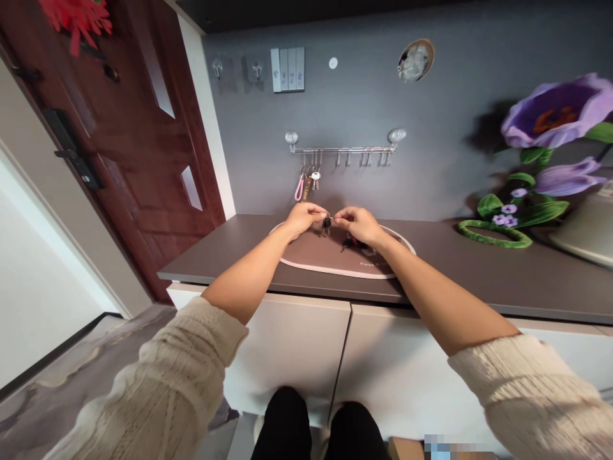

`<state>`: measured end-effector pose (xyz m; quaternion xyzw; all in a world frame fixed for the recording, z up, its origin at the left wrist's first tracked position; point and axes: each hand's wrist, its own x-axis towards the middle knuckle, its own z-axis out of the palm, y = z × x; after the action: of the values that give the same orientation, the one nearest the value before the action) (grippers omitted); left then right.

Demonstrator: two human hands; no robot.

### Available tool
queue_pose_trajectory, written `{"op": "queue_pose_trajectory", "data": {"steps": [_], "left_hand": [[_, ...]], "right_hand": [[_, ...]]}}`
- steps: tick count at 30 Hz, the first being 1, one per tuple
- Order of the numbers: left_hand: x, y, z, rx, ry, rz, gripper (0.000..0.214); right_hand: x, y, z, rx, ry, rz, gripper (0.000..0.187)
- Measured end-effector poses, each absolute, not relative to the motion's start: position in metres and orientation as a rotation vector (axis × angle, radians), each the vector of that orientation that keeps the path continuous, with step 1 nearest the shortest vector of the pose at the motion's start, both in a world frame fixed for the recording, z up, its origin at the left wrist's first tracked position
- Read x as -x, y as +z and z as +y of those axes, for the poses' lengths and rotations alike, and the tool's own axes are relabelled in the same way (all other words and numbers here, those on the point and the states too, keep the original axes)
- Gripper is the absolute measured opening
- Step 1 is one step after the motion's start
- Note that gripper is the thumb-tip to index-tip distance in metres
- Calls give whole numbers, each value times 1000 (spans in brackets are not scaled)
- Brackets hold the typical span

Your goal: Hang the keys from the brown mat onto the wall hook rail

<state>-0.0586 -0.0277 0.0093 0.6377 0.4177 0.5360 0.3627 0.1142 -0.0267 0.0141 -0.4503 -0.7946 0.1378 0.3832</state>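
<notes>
My left hand is closed in a pinch on the ring of a small bunch of keys, which hangs just above the mat. From the other side, my right hand pinches at the same ring, thumb and forefinger together. The ring itself is too small to see clearly. Below my right hand, a dark and red item, perhaps more keys, lies on the brown oval mat, partly hidden by the hand. Other keys and a pink loop strap hang from the clear hook rail behind.
The mat rests on a dark countertop above white cabinets. Purple artificial flowers and a lampshade stand at the right. At the left is a dark red door. Wall hooks and a switch panel are higher up.
</notes>
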Motion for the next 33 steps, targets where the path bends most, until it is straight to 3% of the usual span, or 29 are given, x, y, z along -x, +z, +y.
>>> {"op": "queue_pose_trajectory", "data": {"steps": [9,33], "left_hand": [[56,10,-27,-1539,1402,1072,17],[50,9,-31,-1606,1401,900,30]], "right_hand": [[-108,7,-24,914,653,-1938,29],[-110,13,-28,913,694,-1814,23]]}}
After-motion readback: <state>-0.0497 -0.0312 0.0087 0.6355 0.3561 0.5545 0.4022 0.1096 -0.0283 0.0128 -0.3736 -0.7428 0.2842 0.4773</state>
